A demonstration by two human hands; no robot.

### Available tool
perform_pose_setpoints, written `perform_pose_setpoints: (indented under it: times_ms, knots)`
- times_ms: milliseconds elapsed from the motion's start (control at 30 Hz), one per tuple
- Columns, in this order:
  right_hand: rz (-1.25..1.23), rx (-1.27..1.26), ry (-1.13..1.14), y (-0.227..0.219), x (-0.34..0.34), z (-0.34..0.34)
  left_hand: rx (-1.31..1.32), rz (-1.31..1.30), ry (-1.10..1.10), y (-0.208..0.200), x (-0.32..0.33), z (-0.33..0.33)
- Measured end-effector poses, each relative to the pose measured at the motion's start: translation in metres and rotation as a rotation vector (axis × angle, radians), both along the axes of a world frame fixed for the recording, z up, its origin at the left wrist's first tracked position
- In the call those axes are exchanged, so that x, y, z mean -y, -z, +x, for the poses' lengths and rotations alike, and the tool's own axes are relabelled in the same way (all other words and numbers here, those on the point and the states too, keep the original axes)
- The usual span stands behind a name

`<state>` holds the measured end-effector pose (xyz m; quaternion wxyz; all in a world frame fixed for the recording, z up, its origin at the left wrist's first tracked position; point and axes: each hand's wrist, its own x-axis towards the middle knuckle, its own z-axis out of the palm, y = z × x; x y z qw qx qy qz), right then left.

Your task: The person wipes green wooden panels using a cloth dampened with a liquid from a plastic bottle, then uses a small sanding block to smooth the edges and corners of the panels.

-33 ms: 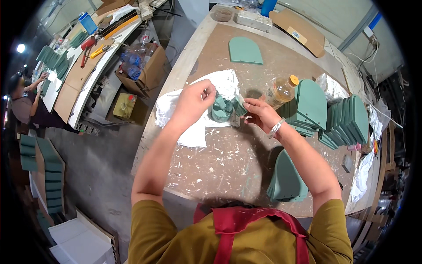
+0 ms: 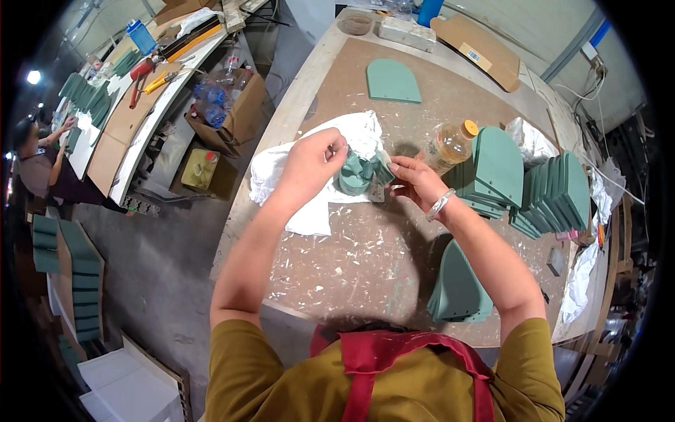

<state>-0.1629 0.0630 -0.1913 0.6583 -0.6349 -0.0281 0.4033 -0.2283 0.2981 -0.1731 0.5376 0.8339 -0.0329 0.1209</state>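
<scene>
A small round green mass [image 2: 354, 174], uneven on top like putty or crumpled material, sits at the edge of a white cloth [image 2: 307, 219] on the worktable. At its left, my left hand [image 2: 318, 156] is closed with its fingers curled in. Whatever it may pinch is hidden. On the other side, my right hand [image 2: 416, 181] pinches a small green-smeared flat piece [image 2: 382, 169] between thumb and fingers, touching or close beside the mass. Beyond both hands lies a green panel [image 2: 394, 81] with one rounded end.
A bottle [image 2: 450, 148] with a yellow cap stands right of my right hand. Behind it are stacked green panels [image 2: 498, 169] and a second row [image 2: 555, 193]. Another stack [image 2: 460, 285] lies under my right forearm. A person [image 2: 42, 162] works at the left bench.
</scene>
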Motion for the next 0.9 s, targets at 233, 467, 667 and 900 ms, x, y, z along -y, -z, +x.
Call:
perform_pose_setpoints:
  times_ms: [233, 467, 667, 900]
  knots:
    - [-0.143, 0.221, 0.033, 0.013, -0.018, -0.005, 0.120, 0.166, 0.035, 0.000, 0.017, -0.007]
    - [-0.329, 0.484, -0.177, -0.002, -0.019, -0.017, 0.265, 0.343, -0.024, 0.016, 0.015, -0.008]
    - [-0.278, 0.460, -0.026, 0.008, -0.020, -0.012, 0.232, 0.287, 0.001, 0.006, 0.026, -0.009]
    - [-0.019, 0.044, 0.031, -0.004, -0.006, -0.014, 0.227, 0.334, -0.044, 0.016, 0.018, -0.011]
